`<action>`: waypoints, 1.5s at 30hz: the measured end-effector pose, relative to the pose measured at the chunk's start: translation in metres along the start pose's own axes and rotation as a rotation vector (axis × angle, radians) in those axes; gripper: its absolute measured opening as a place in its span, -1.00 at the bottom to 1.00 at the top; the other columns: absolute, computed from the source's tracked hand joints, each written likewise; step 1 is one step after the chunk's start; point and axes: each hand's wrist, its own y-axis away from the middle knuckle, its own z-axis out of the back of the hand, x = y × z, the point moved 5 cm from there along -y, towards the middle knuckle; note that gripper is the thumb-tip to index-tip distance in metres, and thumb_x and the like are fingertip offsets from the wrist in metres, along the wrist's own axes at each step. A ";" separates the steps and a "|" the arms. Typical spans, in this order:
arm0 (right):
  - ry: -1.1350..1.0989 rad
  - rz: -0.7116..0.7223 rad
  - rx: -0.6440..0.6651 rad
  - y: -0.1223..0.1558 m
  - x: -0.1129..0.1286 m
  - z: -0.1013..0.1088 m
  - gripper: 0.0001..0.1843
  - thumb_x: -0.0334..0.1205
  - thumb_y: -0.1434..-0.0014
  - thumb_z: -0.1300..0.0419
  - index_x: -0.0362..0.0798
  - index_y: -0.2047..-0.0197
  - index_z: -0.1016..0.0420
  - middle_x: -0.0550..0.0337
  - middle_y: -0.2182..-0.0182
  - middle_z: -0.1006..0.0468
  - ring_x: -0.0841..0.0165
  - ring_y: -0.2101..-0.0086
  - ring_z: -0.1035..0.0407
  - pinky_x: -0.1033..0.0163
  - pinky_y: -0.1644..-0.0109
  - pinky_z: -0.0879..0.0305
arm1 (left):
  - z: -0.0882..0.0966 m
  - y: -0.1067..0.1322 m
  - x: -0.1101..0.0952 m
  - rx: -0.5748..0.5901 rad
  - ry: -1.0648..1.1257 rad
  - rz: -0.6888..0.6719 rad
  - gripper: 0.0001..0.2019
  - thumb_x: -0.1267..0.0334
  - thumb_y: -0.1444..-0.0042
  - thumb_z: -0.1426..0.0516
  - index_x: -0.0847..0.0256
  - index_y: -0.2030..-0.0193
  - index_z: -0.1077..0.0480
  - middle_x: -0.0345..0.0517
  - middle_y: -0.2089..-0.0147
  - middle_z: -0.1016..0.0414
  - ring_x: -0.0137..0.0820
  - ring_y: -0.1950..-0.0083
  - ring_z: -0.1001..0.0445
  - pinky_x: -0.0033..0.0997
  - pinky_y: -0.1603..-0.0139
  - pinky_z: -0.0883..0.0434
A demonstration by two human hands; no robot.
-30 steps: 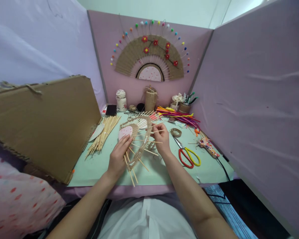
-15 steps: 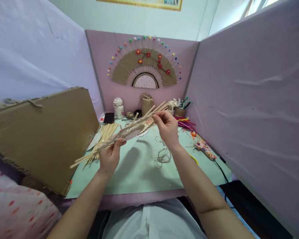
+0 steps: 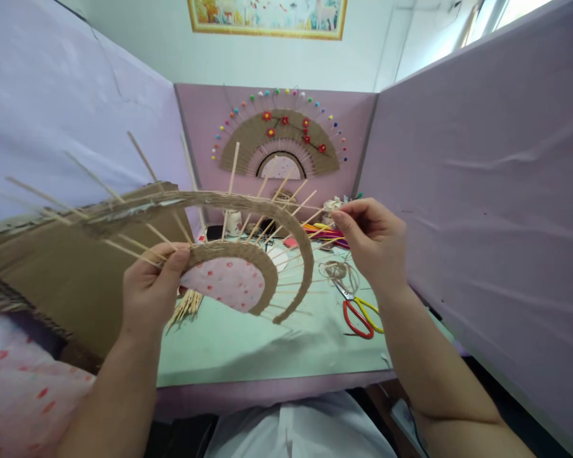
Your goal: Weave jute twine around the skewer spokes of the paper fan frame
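A half-made fan of wooden skewers with twine-woven bands and a pink dotted centre (image 3: pixel 229 280) is lifted in front of me. My left hand (image 3: pixel 148 289) is closed on its inner band beside the pink centre. My right hand (image 3: pixel 372 245) is pinched at the fan's right side, near the skewer tips; what its fingers hold is too thin to make out. A loose coil of twine (image 3: pixel 337 272) lies on the green table (image 3: pixel 248 346) below that hand.
A large cardboard sheet (image 3: pixel 62 280) leans at the left. Red-and-yellow scissors (image 3: pixel 358 312) lie at the right. Loose skewers (image 3: pixel 186 305), jars and coloured sticks (image 3: pixel 322 230) sit further back. A finished fan (image 3: pixel 279 137) hangs on the pink back wall.
The fan was raised off the table and turned, so its pink centre and woven arc now face me. Both hands rose with it, and my view tilted upward.
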 end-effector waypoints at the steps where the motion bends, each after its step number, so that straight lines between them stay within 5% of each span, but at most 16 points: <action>1: 0.020 0.011 0.008 0.000 0.004 0.004 -0.80 -0.06 -0.11 -0.21 -0.02 0.36 -0.46 0.22 0.49 -0.44 0.44 0.49 -0.27 0.30 0.43 -0.22 | 0.000 -0.003 -0.002 -0.012 0.010 -0.025 -0.85 0.22 0.04 -0.26 0.24 0.35 -0.48 -0.27 0.52 -0.44 -0.54 0.52 -0.34 -0.58 0.53 -0.30; 9: 0.126 -0.127 0.164 0.006 -0.023 0.024 -0.78 -0.06 -0.09 -0.21 -0.04 0.39 -0.51 0.26 0.58 -0.40 0.49 0.57 -0.20 0.35 0.51 -0.13 | -0.019 -0.026 0.018 0.074 0.253 0.271 -0.86 0.30 0.13 -0.25 0.22 0.48 -0.35 -0.30 0.62 -0.35 -0.55 0.62 -0.30 -0.59 0.62 -0.29; 16: 0.059 -0.291 0.155 0.015 -0.058 0.032 -0.75 -0.05 0.01 -0.28 -0.08 0.41 -0.51 0.25 0.57 -0.43 0.48 0.56 -0.21 0.34 0.50 -0.11 | -0.041 -0.038 0.060 0.387 0.366 0.618 -0.91 0.31 0.07 -0.20 0.27 0.41 -0.39 -0.21 0.59 -0.40 -0.48 0.60 -0.38 -0.52 0.58 -0.36; 26: -0.019 -0.501 0.136 0.046 -0.126 0.024 -0.67 0.03 0.10 -0.31 -0.09 0.45 -0.49 0.25 0.57 -0.42 0.45 0.53 -0.22 0.31 0.45 -0.11 | -0.062 -0.014 0.129 0.373 0.454 0.870 -0.97 0.41 0.03 -0.17 0.34 0.43 -0.42 -0.09 0.53 -0.49 -0.40 0.53 -0.49 -0.48 0.49 -0.44; 34: -0.011 -0.611 0.291 0.088 -0.145 0.000 -0.64 0.05 0.07 -0.29 -0.11 0.39 -0.56 0.20 0.55 -0.49 0.40 0.51 -0.26 0.29 0.45 -0.14 | -0.058 -0.007 0.158 0.269 0.478 0.856 -0.96 0.42 0.01 -0.16 0.35 0.41 -0.44 -0.07 0.50 -0.52 -0.36 0.45 -0.54 -0.45 0.37 -0.47; 45: -0.062 -0.592 0.219 0.068 -0.131 0.032 -0.74 -0.03 0.07 -0.32 -0.06 0.41 -0.55 0.24 0.55 -0.48 0.44 0.51 -0.26 0.30 0.41 -0.17 | -0.048 -0.004 0.152 0.321 0.375 0.847 -0.91 0.47 0.15 -0.25 0.36 0.43 -0.46 -0.13 0.47 -0.53 -0.45 0.50 -0.50 -0.54 0.46 -0.40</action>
